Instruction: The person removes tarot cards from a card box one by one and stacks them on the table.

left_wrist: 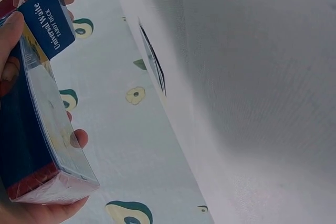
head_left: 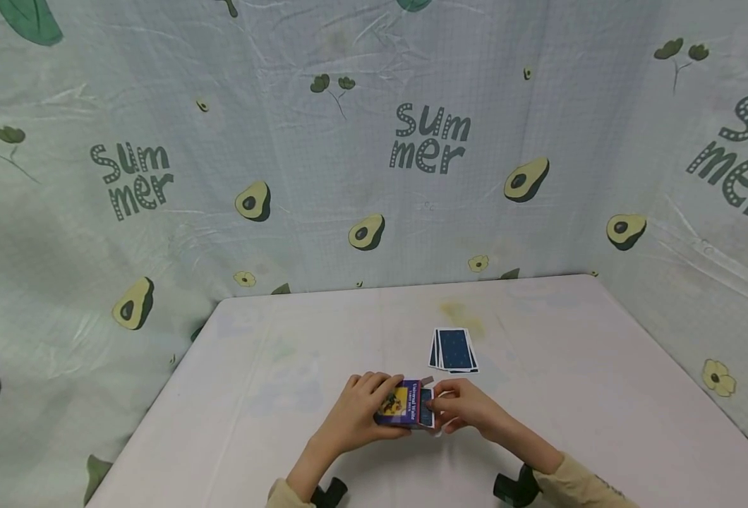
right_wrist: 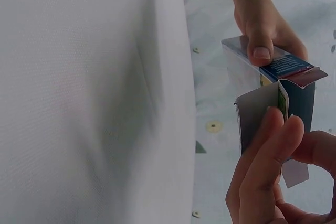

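My left hand (head_left: 366,416) grips a tarot deck box (head_left: 394,403) above the table, fingers over its far side and thumb along the near side. The box lies sideways with its end open to the right, and a flap lettered "Universal Waite Tarot Deck" (left_wrist: 54,20) is folded out. Blue-backed cards (head_left: 427,409) show at that open end. My right hand (head_left: 466,407) pinches the cards there, its fingertips beside the pale inside of the flap (right_wrist: 256,111). Beyond the hands, a loose stack of blue-backed cards (head_left: 454,349) lies slightly fanned on the table.
A white cloth covers the table (head_left: 272,409). Behind and beside it hangs a pale curtain (head_left: 310,162) printed with avocados and "summer". Black wrist-worn devices (head_left: 516,487) sit under both forearms, near the table's front.
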`<action>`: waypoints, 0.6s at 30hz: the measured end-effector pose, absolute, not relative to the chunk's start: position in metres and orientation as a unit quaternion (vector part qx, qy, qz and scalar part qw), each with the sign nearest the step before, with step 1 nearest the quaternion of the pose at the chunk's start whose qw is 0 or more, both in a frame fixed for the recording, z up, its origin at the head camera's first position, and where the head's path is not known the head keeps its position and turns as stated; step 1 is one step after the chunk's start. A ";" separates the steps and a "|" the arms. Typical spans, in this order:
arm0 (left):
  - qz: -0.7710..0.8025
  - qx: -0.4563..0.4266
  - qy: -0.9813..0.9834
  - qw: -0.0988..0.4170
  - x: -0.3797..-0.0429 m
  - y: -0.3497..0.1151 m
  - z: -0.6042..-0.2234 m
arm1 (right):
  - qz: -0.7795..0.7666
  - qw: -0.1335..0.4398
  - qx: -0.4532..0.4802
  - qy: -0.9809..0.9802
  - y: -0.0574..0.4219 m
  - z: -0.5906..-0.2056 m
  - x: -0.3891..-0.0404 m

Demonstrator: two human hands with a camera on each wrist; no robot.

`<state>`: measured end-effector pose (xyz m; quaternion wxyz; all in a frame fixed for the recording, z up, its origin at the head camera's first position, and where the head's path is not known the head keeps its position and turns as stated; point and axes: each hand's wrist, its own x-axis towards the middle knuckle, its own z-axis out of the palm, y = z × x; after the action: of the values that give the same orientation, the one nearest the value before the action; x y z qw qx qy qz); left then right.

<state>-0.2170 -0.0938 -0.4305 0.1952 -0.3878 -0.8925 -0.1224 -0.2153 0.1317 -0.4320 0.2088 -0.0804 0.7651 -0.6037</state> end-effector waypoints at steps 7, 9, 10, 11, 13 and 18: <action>-0.119 -0.380 -0.898 0.187 -0.216 -0.095 -0.430 | -0.602 0.202 -0.072 0.769 0.135 -0.430 -0.214; -0.118 -0.380 -0.898 0.187 -0.216 -0.096 -0.430 | -0.599 0.200 -0.068 0.772 0.135 -0.430 -0.213; -0.118 -0.380 -0.898 0.187 -0.216 -0.096 -0.430 | -0.598 0.199 -0.067 0.774 0.135 -0.429 -0.213; -0.118 -0.380 -0.898 0.187 -0.216 -0.096 -0.431 | -0.597 0.199 -0.066 0.774 0.136 -0.429 -0.213; -0.118 -0.379 -0.898 0.187 -0.216 -0.096 -0.431 | -0.597 0.198 -0.063 0.775 0.137 -0.429 -0.212; -0.121 -0.377 -0.900 0.184 -0.216 -0.098 -0.431 | -0.598 0.202 -0.057 0.774 0.140 -0.430 -0.212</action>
<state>-0.2156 -0.0977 -0.4315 0.1843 -0.3768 -0.8997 -0.1207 -0.2123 0.1397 -0.4296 0.2024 -0.0574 0.7737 -0.5976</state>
